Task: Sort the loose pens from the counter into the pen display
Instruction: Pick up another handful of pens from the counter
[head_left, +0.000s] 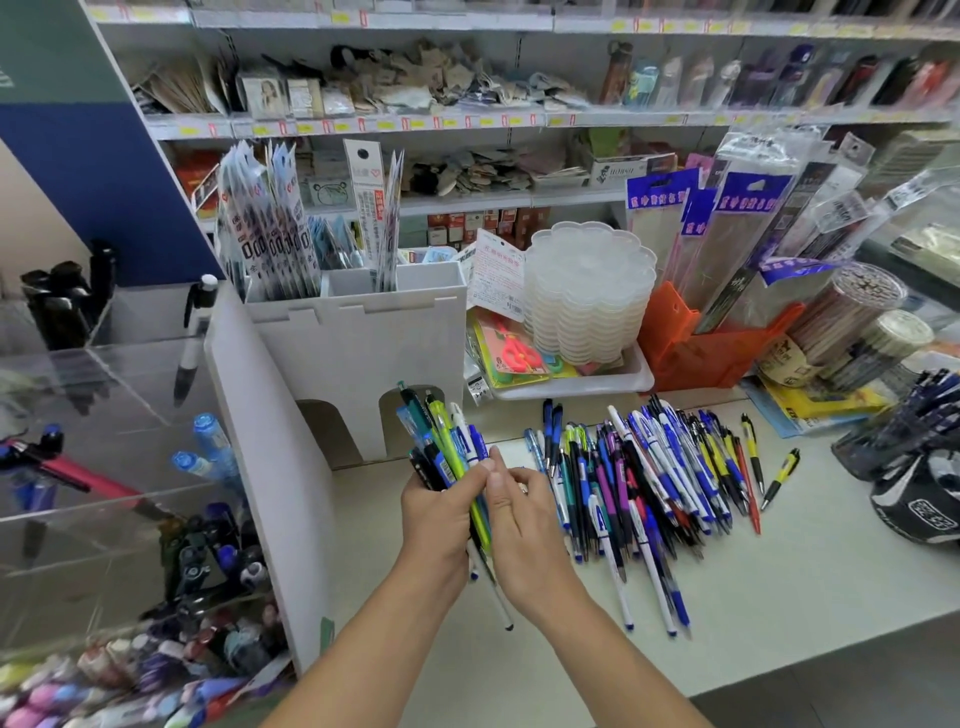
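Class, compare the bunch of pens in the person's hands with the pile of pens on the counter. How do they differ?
The bunch of pens is gripped in the left hand, standing nearly upright; the pile of pens lies flat on the counter. The bunch is smaller and tight; the pile is larger and spread. Both mix blue, white and yellow-green pens.

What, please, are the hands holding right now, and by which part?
The left hand grips a bundle of pens around the middle of the barrels. The right hand pinches pens in that same bundle at mid-barrel.
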